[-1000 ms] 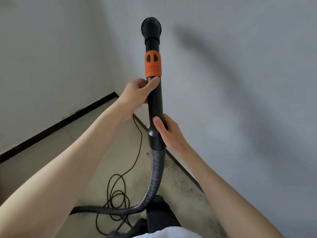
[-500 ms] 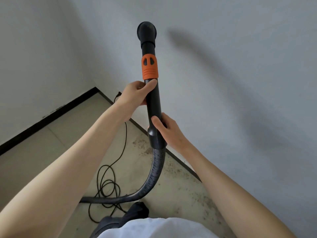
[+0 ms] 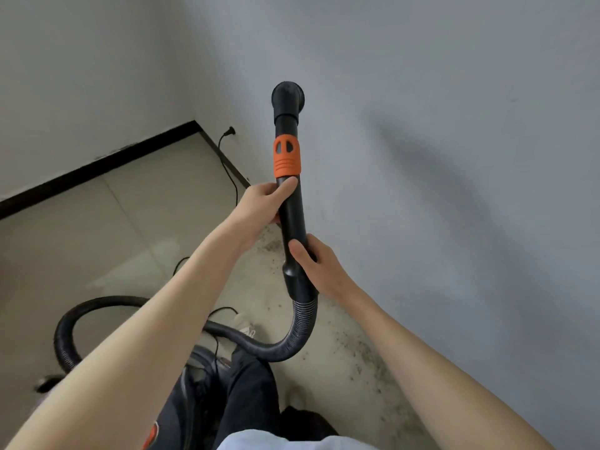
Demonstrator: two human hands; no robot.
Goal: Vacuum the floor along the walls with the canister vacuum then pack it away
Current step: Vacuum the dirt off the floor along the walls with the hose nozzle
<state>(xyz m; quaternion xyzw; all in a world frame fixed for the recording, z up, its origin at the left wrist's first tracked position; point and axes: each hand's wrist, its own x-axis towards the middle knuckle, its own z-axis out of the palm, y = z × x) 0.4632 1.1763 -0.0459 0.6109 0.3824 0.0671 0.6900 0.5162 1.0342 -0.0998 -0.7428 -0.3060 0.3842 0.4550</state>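
Observation:
I hold the black vacuum wand [image 3: 292,219] upright in front of the grey wall. An orange collar [image 3: 286,155] rings it below its round open end [image 3: 287,96]. My left hand [image 3: 264,203] grips the tube just under the collar, thumb on the front. My right hand [image 3: 313,264] grips the lower end, where the wand widens into the ribbed hose [image 3: 293,336]. The hose curves down, passes behind my left forearm and loops at the lower left. Part of the dark canister body [image 3: 191,404], with orange trim, shows under my left arm.
The black power cord [image 3: 227,164] runs from a plug low on the wall down over the beige tile floor [image 3: 97,241]. Dark dust speckles the floor [image 3: 363,355] along the right wall. A black skirting [image 3: 97,167] lines the left wall. My dark trouser legs are below.
The view has tilted down and back: the corner, the wall plug, the hose loop and the canister have come into sight. Both hands keep the same grip on the wand.

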